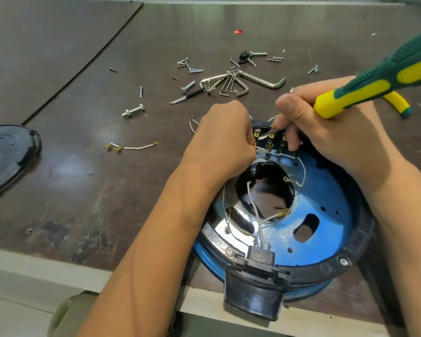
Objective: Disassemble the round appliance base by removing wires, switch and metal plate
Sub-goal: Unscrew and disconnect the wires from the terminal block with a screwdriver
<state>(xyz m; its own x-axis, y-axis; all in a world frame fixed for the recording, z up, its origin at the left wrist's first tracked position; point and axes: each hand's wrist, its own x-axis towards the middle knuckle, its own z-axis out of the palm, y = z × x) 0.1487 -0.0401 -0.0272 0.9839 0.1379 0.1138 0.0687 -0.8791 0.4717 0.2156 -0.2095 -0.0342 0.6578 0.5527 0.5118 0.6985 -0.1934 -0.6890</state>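
The round appliance base (331, 229) lies open side up at the table's near edge, blue inside with a black rim. A shiny metal plate (219, 224) covers its left part. White wires (255, 210) run to a black socket block (258, 259) at the front. At the far rim sits the switch (272, 142) with brass terminals. My left hand (224, 147) pinches a white wire at the switch's left terminal. My right hand (326, 132) grips a green and yellow screwdriver (387, 76), its tip on the switch terminals.
Loose screws and bolts (133, 111), a ring of hex keys (231, 83) and a small black part (243, 57) lie scattered beyond the base. A removed wire (131, 147) lies to the left. A black round cover (5, 156) sits at the left edge. Yellow-handled pliers (399, 103) lie behind my right hand.
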